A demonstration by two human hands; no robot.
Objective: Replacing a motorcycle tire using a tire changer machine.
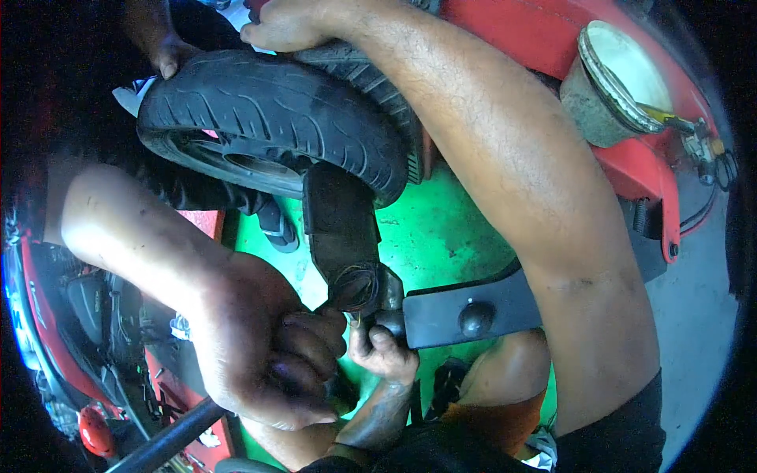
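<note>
A black motorcycle tyre on its rim point(268, 118) leans beside a dark ribbed pad. Against the tyre's near side stands the flat black blade point(341, 225) of a bead breaker, joined by a dark metal joint point(390, 288) to a grey arm point(473, 309). My left hand point(386, 355) comes up from below, its bent fingers closed at the joint's lower end. Stretched over the tyre, my right hand point(290, 25) has curled fingers at the far side; what they hold is hidden. Another person's large fist point(264, 347) is close by, over a black bar point(169, 437).
The co-worker's other hand point(169, 57) rests on the tyre. A dirty white bucket point(587, 94) stands on the red machine point(512, 31) at right, beside hoses. A red motorcycle point(59, 347) is at left. The floor point(441, 225) is green; a co-worker's foot point(277, 225) stands on it.
</note>
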